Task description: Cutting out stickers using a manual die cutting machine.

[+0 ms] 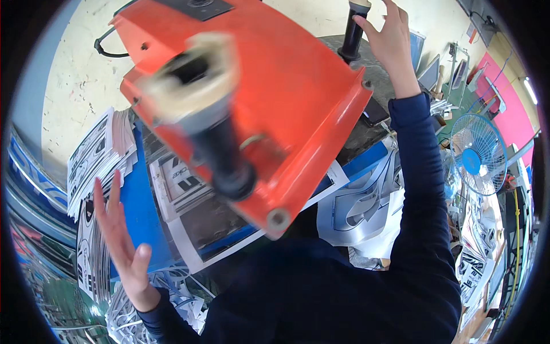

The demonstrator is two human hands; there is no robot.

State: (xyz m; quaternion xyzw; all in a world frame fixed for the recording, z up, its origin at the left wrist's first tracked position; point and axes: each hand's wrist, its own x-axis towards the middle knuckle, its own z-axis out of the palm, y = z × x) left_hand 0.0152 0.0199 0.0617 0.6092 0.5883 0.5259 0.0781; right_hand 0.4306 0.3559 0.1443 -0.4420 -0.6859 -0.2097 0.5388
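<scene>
A large orange machine head (pixel 286 69) fills the upper middle, with a black handle with a cream-coloured top (pixel 215 135) rising blurred at its near left. My left hand (pixel 123 246) is raised beside a stack of printed sheets, fingers spread and holding nothing. At the upper right my right hand (pixel 389 43) reaches up next to a second black handle (pixel 352 34), its thumb close to or touching that handle and its fingers apart. Below the orange head, a white-edged printed sheet (pixel 192 252) lies partly hidden on the blue and black work surface.
Stacked printed sheets (pixel 94 157) stand at the left of the blue table (pixel 140 212). Silvery-white scrap sheeting (pixel 364 221) hangs at the right front, with paper strips (pixel 134 304) at the lower left. A blue fan (pixel 475 155) stands to the right.
</scene>
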